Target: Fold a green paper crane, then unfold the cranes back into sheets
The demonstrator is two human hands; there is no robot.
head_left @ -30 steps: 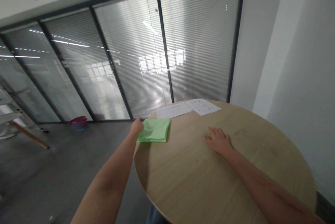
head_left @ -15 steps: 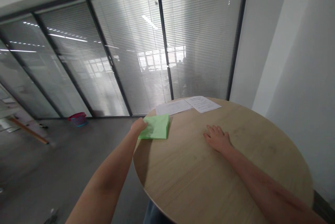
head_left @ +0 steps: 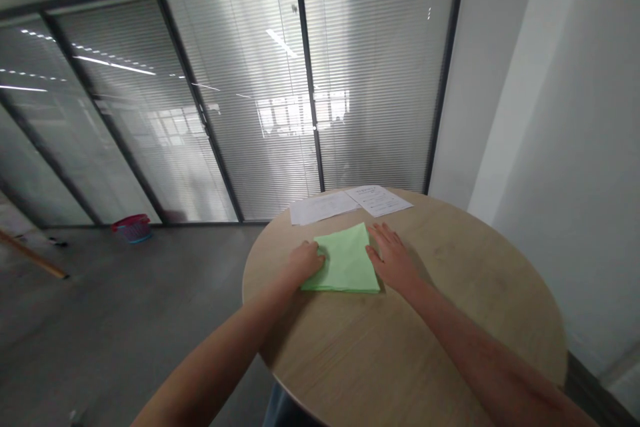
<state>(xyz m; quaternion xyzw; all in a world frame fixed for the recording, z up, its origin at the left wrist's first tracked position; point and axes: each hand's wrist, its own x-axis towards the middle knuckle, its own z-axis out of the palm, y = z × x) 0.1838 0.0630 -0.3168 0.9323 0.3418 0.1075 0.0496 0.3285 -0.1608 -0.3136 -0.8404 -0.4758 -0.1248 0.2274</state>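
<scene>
A folded light green cloth [head_left: 345,260] lies at or just above the round wooden table [head_left: 450,320], near its left side. My left hand [head_left: 306,260] grips the cloth's left edge, with the thumb on top and some fingers hidden. At the cloth's right edge is my right hand [head_left: 393,257], palm down, its fingers spread and its thumb close to the edge; nothing is held in it.
Printed white papers [head_left: 380,200] lie at the table's far edge, beyond the cloth. A red and blue basket [head_left: 134,228] stands on the floor at the left. Glass partitions with blinds rise behind the table, and a white wall is at the right.
My left hand has brought the green cloth rightward and nearer, from the table's left edge. My right hand has shifted slightly left and up to the cloth's right edge.
</scene>
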